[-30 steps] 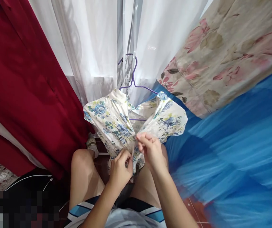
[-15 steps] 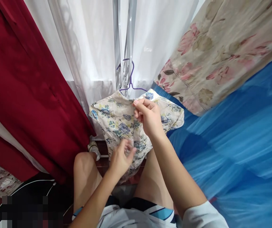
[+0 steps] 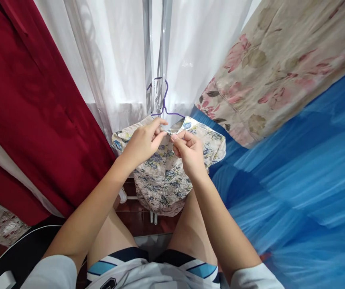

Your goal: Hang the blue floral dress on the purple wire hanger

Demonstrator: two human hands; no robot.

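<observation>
A sleeveless-looking cream blouse (image 3: pixel 166 172) with blue and yellow flowers hangs in front of me on a purple hanger (image 3: pixel 164 100). My left hand (image 3: pixel 147 140) is at the front of its neckline, thumb and fingertips pinched on the edge. Close beside it, my right hand (image 3: pixel 189 150) also pinches the neckline at the centre front, the other fingers curled in. Something small and dark shows at the edge between the two hands, too small to make out. Both hands hide part of the upper front of the blouse.
White curtains (image 3: pixel 115 52) and grey metal poles (image 3: pixel 165 36) stand behind the blouse. Red cloth (image 3: pixel 34 104) hangs at the left. A pink-flowered beige cloth (image 3: pixel 268 76) and blue tulle (image 3: pixel 305 168) fill the right. A black round-edged object (image 3: pixel 25 253) sits lower left.
My left hand has risen from the lower front of the blouse to the neckline beside my right hand. The right hand stays nearly in place; the blouse has shifted slightly.
</observation>
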